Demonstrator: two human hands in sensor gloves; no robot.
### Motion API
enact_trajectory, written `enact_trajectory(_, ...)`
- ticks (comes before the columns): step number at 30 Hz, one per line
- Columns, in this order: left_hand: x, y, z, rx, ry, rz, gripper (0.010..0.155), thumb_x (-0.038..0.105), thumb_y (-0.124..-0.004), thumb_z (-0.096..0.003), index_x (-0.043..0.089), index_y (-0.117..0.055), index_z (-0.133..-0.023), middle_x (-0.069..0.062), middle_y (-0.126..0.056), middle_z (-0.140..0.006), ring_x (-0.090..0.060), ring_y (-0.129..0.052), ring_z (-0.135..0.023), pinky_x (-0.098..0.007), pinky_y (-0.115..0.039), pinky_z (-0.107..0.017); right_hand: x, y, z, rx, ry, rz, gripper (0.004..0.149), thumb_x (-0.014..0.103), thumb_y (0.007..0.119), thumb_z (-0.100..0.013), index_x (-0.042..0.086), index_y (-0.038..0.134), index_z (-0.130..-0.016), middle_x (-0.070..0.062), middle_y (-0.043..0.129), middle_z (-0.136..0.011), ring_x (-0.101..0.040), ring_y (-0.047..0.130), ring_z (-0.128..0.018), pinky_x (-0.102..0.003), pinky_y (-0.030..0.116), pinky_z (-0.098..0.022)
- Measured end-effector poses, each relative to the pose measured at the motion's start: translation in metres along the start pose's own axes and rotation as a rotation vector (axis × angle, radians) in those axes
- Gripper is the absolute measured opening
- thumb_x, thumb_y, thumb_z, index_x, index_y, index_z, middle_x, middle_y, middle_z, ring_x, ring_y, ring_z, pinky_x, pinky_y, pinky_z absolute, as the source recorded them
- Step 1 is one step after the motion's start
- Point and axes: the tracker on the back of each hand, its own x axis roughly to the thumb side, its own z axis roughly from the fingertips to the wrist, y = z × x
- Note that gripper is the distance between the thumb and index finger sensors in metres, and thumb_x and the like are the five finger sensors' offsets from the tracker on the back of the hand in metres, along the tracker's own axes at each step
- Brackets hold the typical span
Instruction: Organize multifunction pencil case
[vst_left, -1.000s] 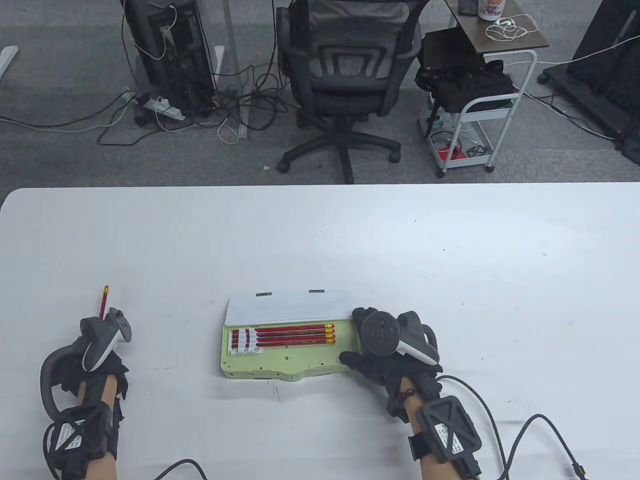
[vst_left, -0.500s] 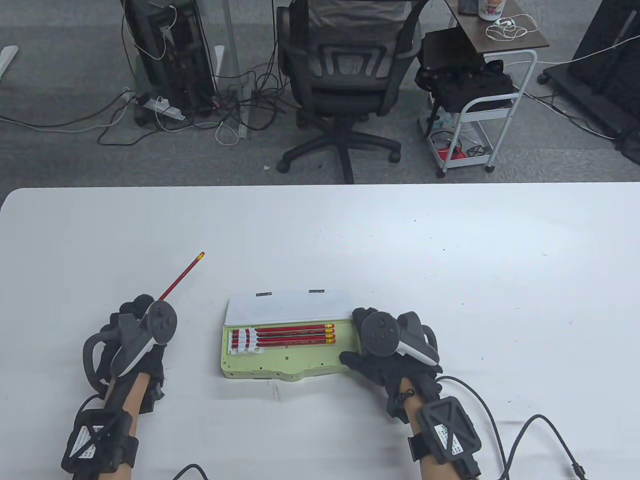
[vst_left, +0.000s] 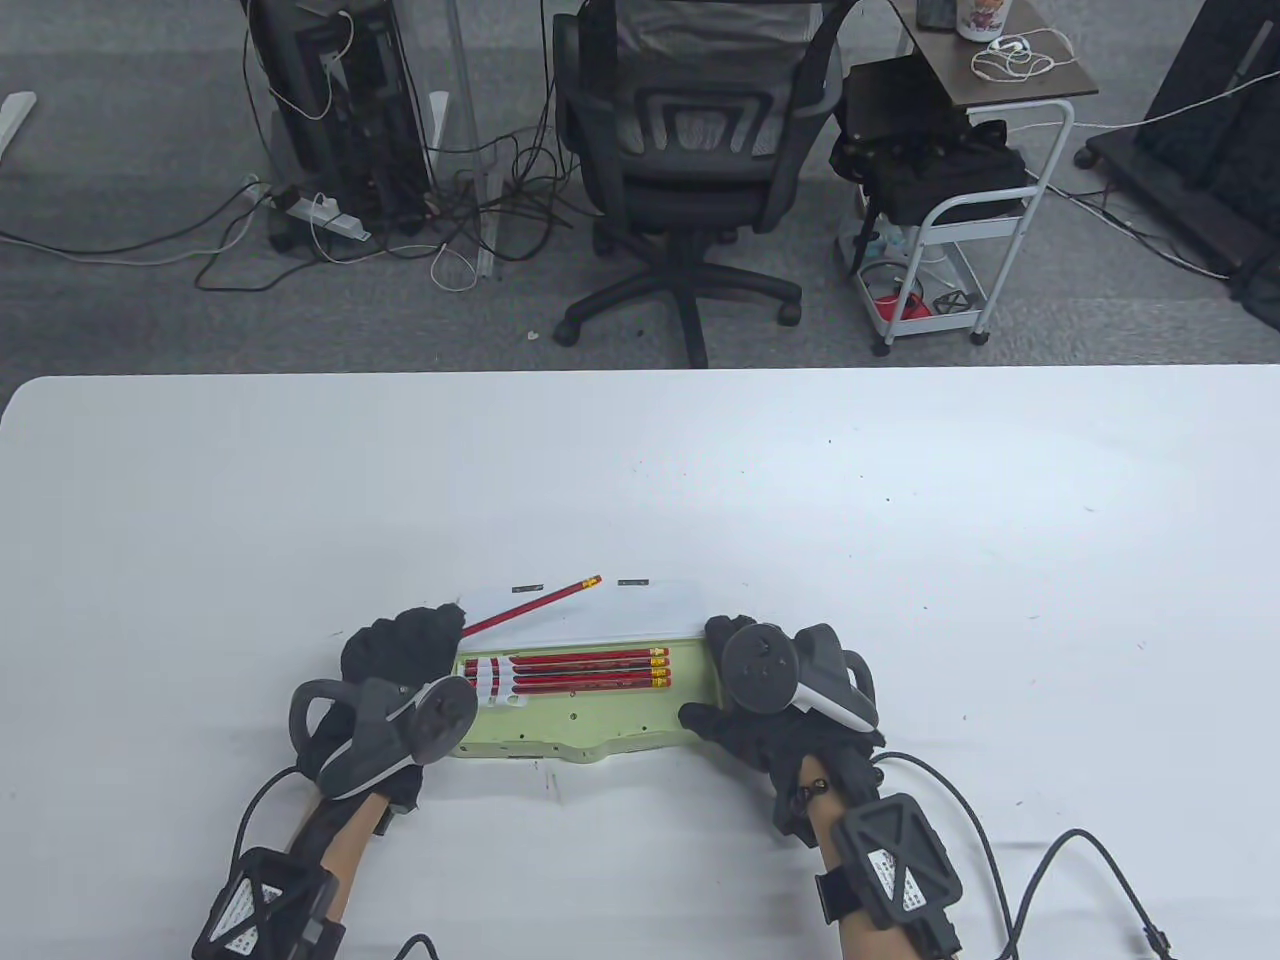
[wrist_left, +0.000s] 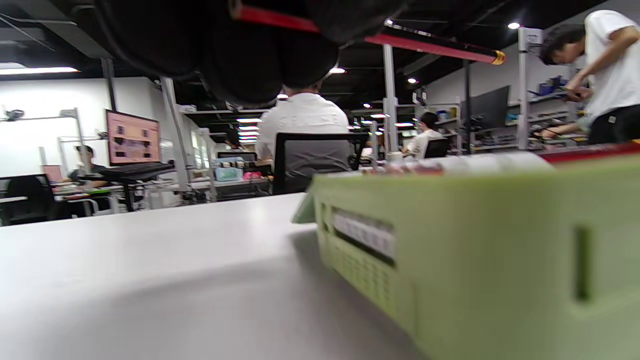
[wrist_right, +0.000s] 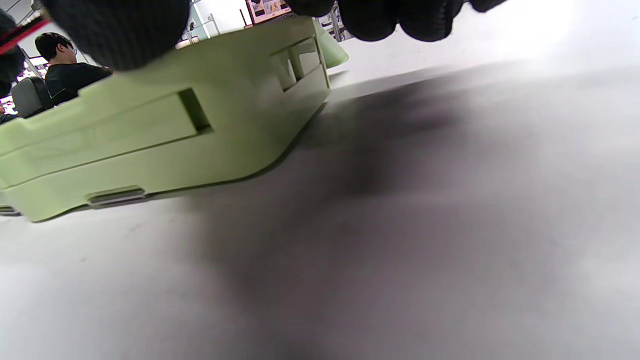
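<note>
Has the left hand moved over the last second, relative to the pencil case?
Yes. The left hand, gripping a red pencil, has travelled right across the table to the pencil case's left end; the case itself stayed put.

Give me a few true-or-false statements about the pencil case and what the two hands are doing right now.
1. The left hand holds a red pencil. True.
2. The green pencil case is closed. False: its white lid lies open.
3. Three red pencils lie in the case. True.
4. The right hand rests far from the case. False: it rests at the case's right end.
</note>
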Motion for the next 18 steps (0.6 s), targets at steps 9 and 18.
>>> enact_trajectory(9,0.001,0.006,0.011,0.042,-0.049,0.027,0.047,0.02,-0.063,-0.0589,0.017,-0.05,-0.104,-0.01,-0.074,-0.102,-0.031,-0.086,-0.083,-0.064,-0.072,-0.067,0.008,-0.01,0.006,-0.094,-0.028,-0.004,0.09,0.055,0.068,-0.046,0.0,0.039,-0.111,-0.035,0.043,-0.11,-0.062,0.053,-0.098,-0.072,0.051,-0.068)
enact_trajectory(18,0.013,0.012,0.015,0.062,-0.11,0.036,0.047,0.02,-0.063,-0.0588,0.018,-0.052,-0.104,-0.01,-0.075,-0.101,-0.031,-0.087,-0.082,-0.064,-0.072,-0.067,0.036,-0.021,0.017,-0.33,-0.145,0.036,0.08,0.048,0.072,-0.046,0.001,0.053,-0.107,-0.031,0.06,-0.104,-0.055,0.071,-0.091,-0.066,0.064,-0.066)
